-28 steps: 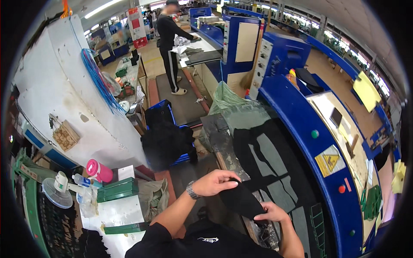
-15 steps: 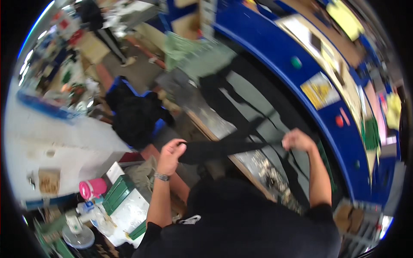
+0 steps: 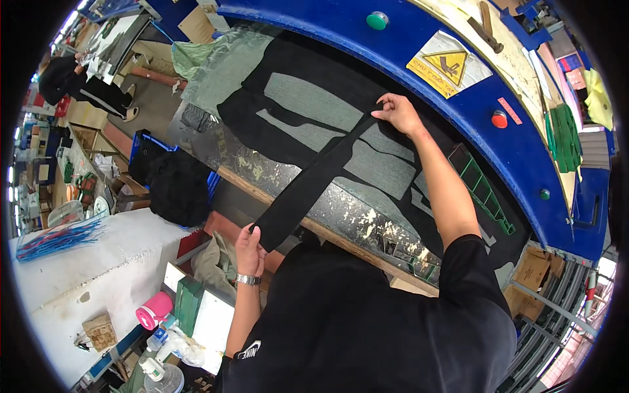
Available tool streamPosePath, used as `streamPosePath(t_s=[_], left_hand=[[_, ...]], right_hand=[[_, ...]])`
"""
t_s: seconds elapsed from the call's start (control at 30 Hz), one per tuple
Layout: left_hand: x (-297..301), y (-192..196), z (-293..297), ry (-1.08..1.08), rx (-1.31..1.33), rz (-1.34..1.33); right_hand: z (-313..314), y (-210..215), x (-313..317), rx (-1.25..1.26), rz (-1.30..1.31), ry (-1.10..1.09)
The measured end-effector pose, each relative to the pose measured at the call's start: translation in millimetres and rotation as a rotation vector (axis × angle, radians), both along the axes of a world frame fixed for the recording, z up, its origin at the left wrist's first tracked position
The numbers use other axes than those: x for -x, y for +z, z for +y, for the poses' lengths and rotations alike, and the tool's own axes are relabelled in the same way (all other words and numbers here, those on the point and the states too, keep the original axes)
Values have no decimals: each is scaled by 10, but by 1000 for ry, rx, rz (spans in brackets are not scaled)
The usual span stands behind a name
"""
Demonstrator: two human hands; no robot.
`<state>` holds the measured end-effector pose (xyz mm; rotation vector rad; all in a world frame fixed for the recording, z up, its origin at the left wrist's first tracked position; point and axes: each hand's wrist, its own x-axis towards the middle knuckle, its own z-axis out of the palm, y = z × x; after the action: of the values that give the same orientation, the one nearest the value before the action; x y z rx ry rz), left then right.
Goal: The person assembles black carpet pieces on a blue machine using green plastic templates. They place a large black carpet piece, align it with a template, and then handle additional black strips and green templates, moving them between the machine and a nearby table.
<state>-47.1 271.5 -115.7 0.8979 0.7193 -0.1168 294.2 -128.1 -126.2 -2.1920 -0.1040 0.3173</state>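
Observation:
My left hand [image 3: 249, 253] pinches the near-left end of a long black fabric strip [image 3: 304, 188]. At its far end, the thumb and fingers of my right hand [image 3: 401, 114] are closed on the narrow tip. The strip stretches diagonally between both hands, over the table's wooden front edge. Beneath it lies a black fabric sheet [image 3: 288, 59] with shaped openings, through which a grey-green surface [image 3: 314, 101] shows. A green metal cutting die [image 3: 483, 190] rests on the sheet, right of my right forearm.
A blue machine beam [image 3: 327, 23] with a green button [image 3: 377, 21] and a red button [image 3: 499, 118] spans the far side. Left of the worn metal table [image 3: 255, 167], a blue crate holds black fabric pieces [image 3: 180, 187]. A pink container [image 3: 154, 310] stands lower left. A person [image 3: 85, 85] stands far left.
The strip has gone from nearly level to a steep diagonal. My right hand has moved up and left in the view, my left hand slightly lower. The whole view has shifted.

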Motion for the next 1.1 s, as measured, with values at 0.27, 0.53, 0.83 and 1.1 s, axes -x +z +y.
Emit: streamPosePath(t_s=[0.27,0.53,0.83,1.1], left_hand=[[112,-411,105,-2,-13,75],[94,-485,104,-151,-431,146],[-797,82,-43,-318,-563,-395],[-1767,682,-246,-684,-776,-992]], right_hand=[[238,101,53,295,-54,-17],[191,-28,-40,534,-139,32],[661,1350,365,156,-457,213],[1513,2972,1104,335,-536,573]])
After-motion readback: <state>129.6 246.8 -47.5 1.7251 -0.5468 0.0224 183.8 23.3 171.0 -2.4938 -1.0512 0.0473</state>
